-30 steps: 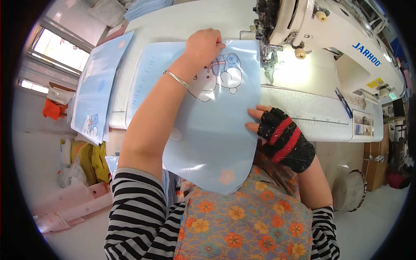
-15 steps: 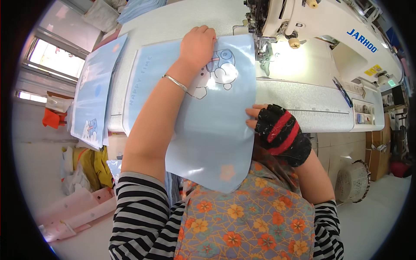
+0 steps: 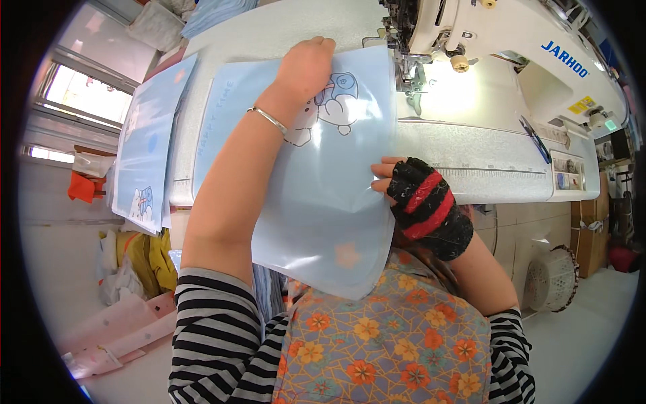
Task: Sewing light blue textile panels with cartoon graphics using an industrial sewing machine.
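A light blue, glossy plastic-like sheet [image 3: 316, 202] with a printed white bear lies on the sewing table, its near end hanging over the front edge onto my apron. My bare left hand [image 3: 306, 71], with a bracelet at the wrist, is closed at the sheet's far edge, fingers bent; their tips are hidden. At the sheet's right edge is my right hand [image 3: 431, 205] in a black and red fingerless glove. Its bare fingertips lie over that edge, and the thumb cannot be made out. The sewing machine's presser foot [image 3: 414, 101] stands just right of the sheet's far corner.
The white sewing machine [image 3: 518, 47] fills the far right, its lamp lighting the bed. Small scissors [image 3: 535, 139] and a small parts tray [image 3: 568, 172] lie on the right. Similar blue sheets [image 3: 151, 145] hang at the left table edge. A white basket [image 3: 552, 279] stands on the floor.
The sheet has shifted slightly left and away from me, its right edge now a little farther from the presser foot. Both hands have moved slightly with it.
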Action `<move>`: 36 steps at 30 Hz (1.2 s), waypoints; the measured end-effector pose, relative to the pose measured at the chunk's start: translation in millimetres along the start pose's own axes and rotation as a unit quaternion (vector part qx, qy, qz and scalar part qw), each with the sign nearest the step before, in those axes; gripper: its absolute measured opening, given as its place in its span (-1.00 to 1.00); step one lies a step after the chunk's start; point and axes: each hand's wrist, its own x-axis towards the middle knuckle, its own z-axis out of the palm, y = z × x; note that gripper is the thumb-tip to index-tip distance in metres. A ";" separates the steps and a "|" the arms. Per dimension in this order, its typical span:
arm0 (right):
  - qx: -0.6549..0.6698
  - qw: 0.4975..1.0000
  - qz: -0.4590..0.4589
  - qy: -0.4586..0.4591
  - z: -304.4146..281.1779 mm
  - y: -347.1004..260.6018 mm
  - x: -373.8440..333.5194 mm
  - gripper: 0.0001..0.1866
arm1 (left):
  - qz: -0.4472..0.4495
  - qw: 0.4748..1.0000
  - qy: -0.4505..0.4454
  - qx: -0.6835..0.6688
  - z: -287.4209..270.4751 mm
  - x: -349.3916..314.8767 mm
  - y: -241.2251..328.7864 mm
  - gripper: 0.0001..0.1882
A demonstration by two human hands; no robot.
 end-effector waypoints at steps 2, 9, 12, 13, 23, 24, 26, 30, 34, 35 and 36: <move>0.000 1.000 -0.001 -0.004 2.0 -0.9 -0.1 -0.66 | -0.009 0.999 0.030 -0.026 0.8 -2.7 0.2 -0.87; -0.003 1.000 -0.006 -0.013 -2.8 -0.3 -0.5 -0.64 | 0.166 0.972 0.096 -0.136 2.7 -18.8 59.2 -0.75; 0.013 1.000 -0.020 0.005 -2.7 -1.4 -2.6 -0.68 | 0.117 0.977 0.095 -0.149 6.8 -28.9 67.5 -0.72; 0.014 1.000 -0.020 0.003 -7.0 -5.3 -4.3 -0.68 | 0.103 0.980 0.082 -0.147 7.0 -34.1 72.7 -0.69; -0.225 0.974 0.013 -0.026 -54.7 79.0 37.1 -0.63 | 0.064 0.988 0.017 -0.142 -12.4 -54.9 124.4 -0.58; -0.247 0.968 -0.021 -0.027 -53.2 89.9 44.7 -0.60 | 0.064 0.988 0.018 -0.142 -10.5 -52.0 123.1 -0.58; -0.284 0.958 -0.017 -0.025 -53.9 100.4 48.8 -0.61 | 0.071 0.988 0.031 -0.137 -6.8 -43.8 121.2 -0.58; -0.284 0.958 -0.001 -0.028 -48.5 102.0 54.3 -0.61 | 0.070 0.987 0.038 -0.138 0.0 -36.6 114.3 -0.59; -0.251 0.968 -0.017 -0.023 -50.8 78.6 27.8 -0.57 | 0.068 0.989 0.028 -0.131 1.4 -37.7 116.2 -0.58; -0.234 0.972 -0.012 -0.023 -48.6 57.9 17.8 -0.56 | 0.063 0.990 0.022 -0.128 1.5 -40.6 114.2 -0.57; -0.224 0.974 -0.020 0.025 -42.4 39.5 2.6 -0.63 | 0.061 0.990 0.022 -0.128 1.2 -41.4 113.3 -0.57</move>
